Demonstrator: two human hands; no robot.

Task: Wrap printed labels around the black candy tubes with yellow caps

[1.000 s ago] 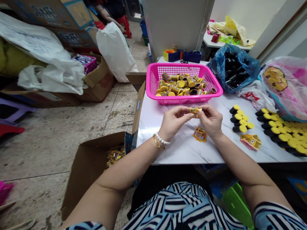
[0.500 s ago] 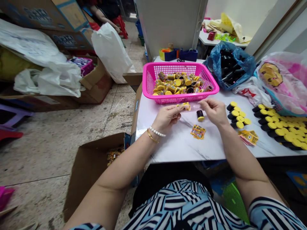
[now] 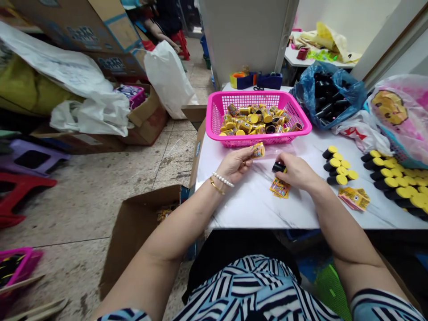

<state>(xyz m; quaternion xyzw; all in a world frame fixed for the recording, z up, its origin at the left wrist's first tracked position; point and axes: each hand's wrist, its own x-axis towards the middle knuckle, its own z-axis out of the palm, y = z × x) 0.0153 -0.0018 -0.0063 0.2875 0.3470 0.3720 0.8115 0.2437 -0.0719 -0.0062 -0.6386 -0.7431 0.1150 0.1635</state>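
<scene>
Yellow-capped black canister (image 3: 278, 167) gripped in your closed right hand (image 3: 297, 173); your left hand (image 3: 236, 165) pinches a printed yellow wrapper (image 3: 258, 150) between thumb and fingers, both hands just above the white marble surface (image 3: 254, 200).

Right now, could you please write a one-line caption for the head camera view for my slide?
Left hand holds a yellow packet; right hand grips a black container.
</scene>
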